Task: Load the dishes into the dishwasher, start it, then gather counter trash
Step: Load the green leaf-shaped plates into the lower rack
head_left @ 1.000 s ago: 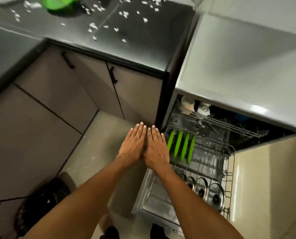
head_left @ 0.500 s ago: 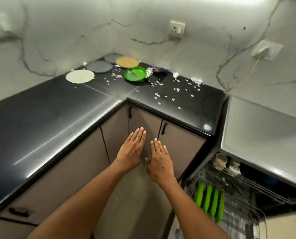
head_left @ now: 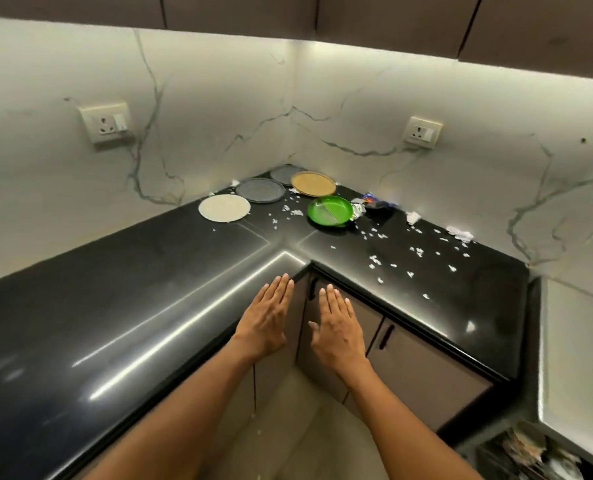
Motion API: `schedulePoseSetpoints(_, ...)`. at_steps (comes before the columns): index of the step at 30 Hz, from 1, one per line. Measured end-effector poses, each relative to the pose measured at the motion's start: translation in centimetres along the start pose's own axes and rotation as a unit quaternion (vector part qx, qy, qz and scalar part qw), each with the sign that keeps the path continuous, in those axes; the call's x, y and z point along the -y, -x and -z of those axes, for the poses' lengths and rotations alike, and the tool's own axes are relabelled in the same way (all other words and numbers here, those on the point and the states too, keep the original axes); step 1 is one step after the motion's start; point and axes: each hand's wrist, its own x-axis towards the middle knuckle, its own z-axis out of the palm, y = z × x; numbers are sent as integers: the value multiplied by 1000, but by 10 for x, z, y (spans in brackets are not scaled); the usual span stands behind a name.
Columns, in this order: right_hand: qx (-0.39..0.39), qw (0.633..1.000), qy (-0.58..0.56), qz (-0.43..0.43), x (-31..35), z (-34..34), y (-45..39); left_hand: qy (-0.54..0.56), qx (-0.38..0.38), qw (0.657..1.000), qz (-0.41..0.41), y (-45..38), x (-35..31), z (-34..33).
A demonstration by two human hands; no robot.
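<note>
My left hand [head_left: 265, 320] and right hand [head_left: 338, 329] hang side by side in front of me, palms down, fingers straight and close together, holding nothing. They sit in the air just ahead of the inner corner of the black L-shaped bench [head_left: 122, 306], above the brown cabinet doors [head_left: 423, 372] below it. The two hands are near each other but apart.

The dishes wait far back in the bench's corner, against the marbled wall. A white plate [head_left: 224, 208] lies furthest left, a grey plate [head_left: 260, 190] just behind it to the right, another dark plate [head_left: 283, 174] deepest in the corner, and a tan plate [head_left: 313, 183] beside that one. A green divided plate [head_left: 330, 211] lies nearest to me of the group. Just right of it is a crumpled foil wrapper [head_left: 359, 211], touching its rim as far as I can tell, with a blue packet [head_left: 374, 199] behind.

White paper scraps [head_left: 374, 261] are scattered over the right arm of the bench, with larger crumpled bits [head_left: 413, 217] near the wall. At the bottom right edge of my view I catch a corner of the open dishwasher's rack [head_left: 530, 452], its contents blurred, under a pale grey top [head_left: 579, 358].
</note>
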Motion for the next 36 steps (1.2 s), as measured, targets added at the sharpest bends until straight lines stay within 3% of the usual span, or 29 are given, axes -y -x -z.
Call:
schedulePoseSetpoints(19, 20, 999, 26, 12, -88, -20, -289, -6, 2, 1000, 30, -275, 78, -36)
schedulePoseSetpoints(36, 149, 982, 103, -45, -159, -76, -459, -65, 102, 987, -104, -498, 103, -119)
